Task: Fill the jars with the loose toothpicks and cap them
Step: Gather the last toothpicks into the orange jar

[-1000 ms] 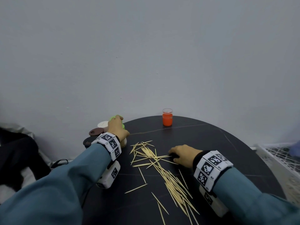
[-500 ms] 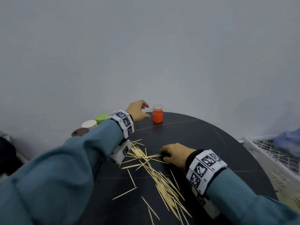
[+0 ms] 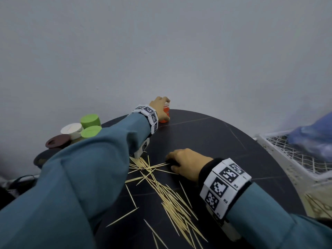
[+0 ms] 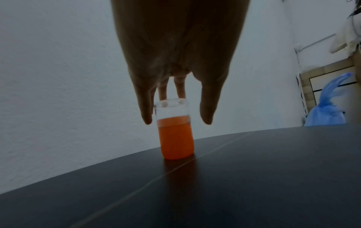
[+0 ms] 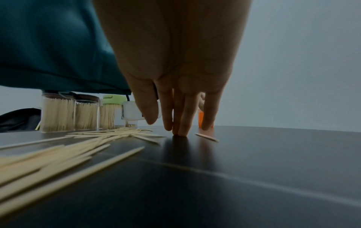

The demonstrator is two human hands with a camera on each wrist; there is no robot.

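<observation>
A small open jar with an orange lower half (image 3: pixel 166 115) (image 4: pixel 175 138) stands at the far edge of the round black table (image 3: pixel 215 141). My left hand (image 3: pixel 160 105) (image 4: pixel 176 121) reaches over it, fingers curled down round its clear rim; the thumb stands slightly off the glass. Loose toothpicks (image 3: pixel 168 194) (image 5: pixel 58 154) lie scattered across the table's middle and front. My right hand (image 3: pixel 179 162) (image 5: pixel 181 128) rests its straight fingertips on the table beside the pile. It holds no toothpick. A dark patch under those fingers may be shadow.
Several capped jars full of toothpicks stand at the table's left edge: two green-lidded (image 3: pixel 89 120), one white (image 3: pixel 71 129), one brown (image 3: pixel 57 141). A white mesh basket (image 3: pixel 287 159) with a blue bag (image 3: pixel 314 133) sits right of the table. A wall runs close behind.
My left hand left the capped jars at the left, swung right along the far edge and now closes over the orange jar. The right hand has stayed put.
</observation>
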